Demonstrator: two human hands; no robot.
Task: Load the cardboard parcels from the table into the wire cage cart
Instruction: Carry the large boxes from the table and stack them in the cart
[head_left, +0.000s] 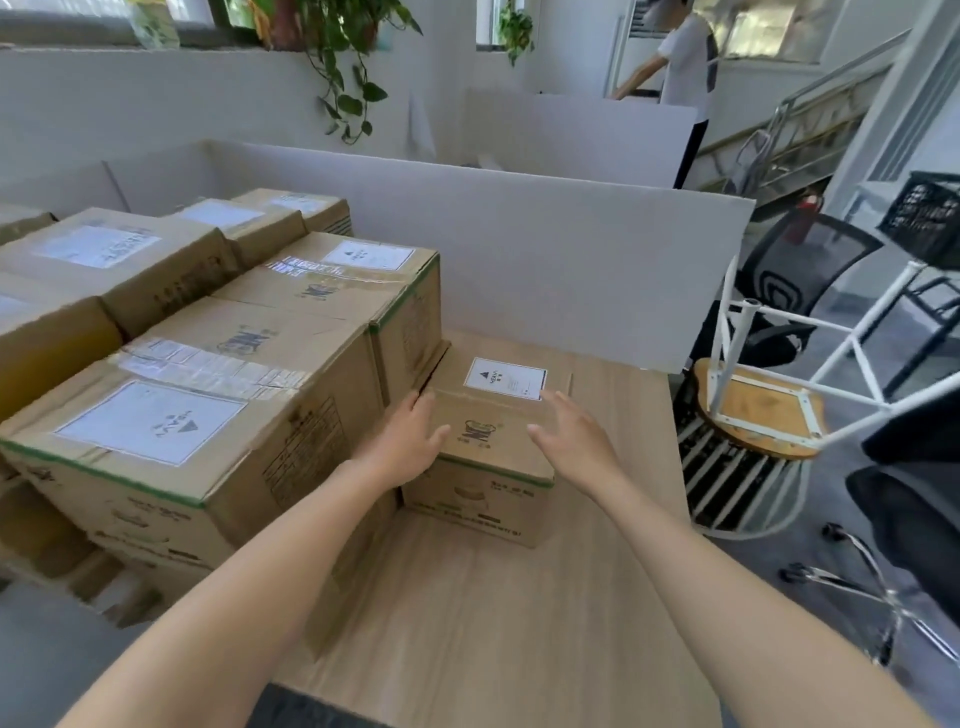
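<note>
1. A small cardboard box (483, 441) stands upright on the wooden table (519, 623). It has a white label on top and a green stripe along its front edge.
2. Larger taped, labelled boxes (208, 415) are stacked just left of it, touching it.

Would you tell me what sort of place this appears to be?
Probably an office used for packing: brown cardboard parcels on a light wooden desk, white partition panels, a black mesh office chair.

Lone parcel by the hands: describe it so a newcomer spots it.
On the wooden table, right of the tall parcel stack, sits one carton by itself. Unlike its neighbours it stands one box high, white label on top, between the left hand and right hand.
</note>
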